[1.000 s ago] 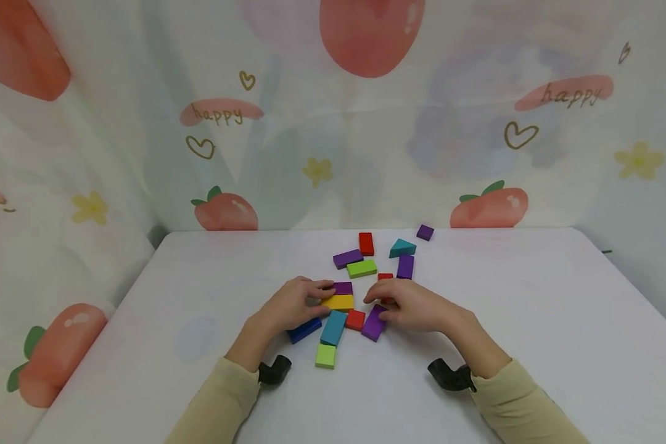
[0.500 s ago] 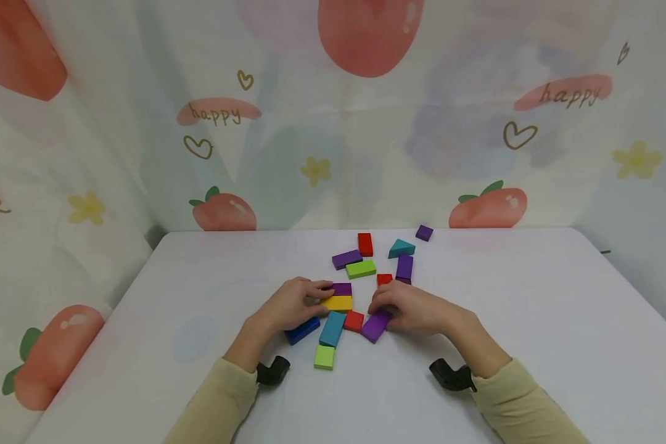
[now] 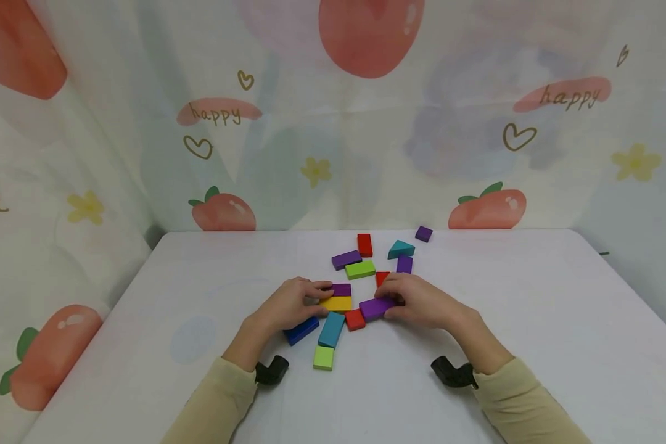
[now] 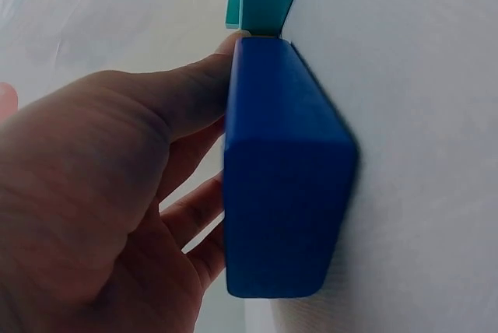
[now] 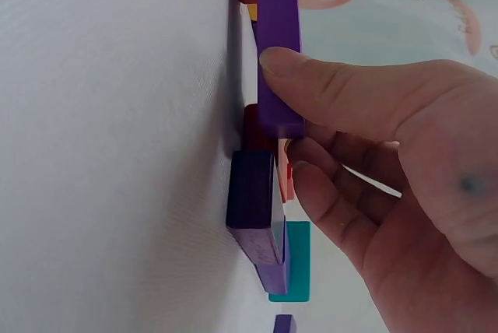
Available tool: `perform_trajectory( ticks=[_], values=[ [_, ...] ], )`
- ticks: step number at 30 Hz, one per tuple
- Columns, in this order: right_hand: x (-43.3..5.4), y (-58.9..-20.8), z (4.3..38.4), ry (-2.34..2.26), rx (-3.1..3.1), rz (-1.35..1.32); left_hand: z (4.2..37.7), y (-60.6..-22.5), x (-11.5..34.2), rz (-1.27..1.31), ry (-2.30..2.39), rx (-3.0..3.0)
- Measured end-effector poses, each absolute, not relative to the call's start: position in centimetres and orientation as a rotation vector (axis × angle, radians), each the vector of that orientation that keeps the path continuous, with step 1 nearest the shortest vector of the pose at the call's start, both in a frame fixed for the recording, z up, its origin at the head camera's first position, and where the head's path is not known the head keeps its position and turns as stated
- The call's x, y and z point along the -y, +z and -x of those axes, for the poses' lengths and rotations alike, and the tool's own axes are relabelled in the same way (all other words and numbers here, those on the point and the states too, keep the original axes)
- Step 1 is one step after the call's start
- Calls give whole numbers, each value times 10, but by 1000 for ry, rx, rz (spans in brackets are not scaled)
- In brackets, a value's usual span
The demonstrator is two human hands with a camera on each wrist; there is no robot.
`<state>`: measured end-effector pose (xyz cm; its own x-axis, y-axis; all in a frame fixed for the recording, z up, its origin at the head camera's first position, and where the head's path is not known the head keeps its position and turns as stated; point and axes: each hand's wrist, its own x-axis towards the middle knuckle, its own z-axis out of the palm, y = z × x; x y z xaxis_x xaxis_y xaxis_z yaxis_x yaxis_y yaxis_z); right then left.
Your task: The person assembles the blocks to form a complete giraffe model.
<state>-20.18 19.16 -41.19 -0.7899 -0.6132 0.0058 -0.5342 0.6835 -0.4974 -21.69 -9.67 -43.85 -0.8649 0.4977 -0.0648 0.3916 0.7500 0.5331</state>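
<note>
In the head view, my left hand pinches the left end of a yellow block and the dark purple block lying against it, thumb in front and fingers behind. A blue block lies by that thumb, large in the left wrist view. My right hand holds a purple block between thumb and fingers, and a shadowed gap shows under it in the right wrist view. Its left end is close to a small red block; I cannot tell if they touch.
A teal block and a small lime block lie in front. Behind are another red block, a long lime block, a teal triangle and several purple blocks. A printed cloth hangs behind the white table.
My right fingers have gripped the purple block, which has swung from slanting to nearly level and moved slightly away from me. My left hand stays in place.
</note>
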Motion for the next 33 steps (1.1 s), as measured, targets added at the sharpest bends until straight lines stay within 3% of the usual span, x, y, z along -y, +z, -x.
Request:
perform_trajectory(
  ticks=[33],
  values=[
    [-175,-418,196,-679,-2842,835,217,-438,96,-761,781,-2694]
  ],
)
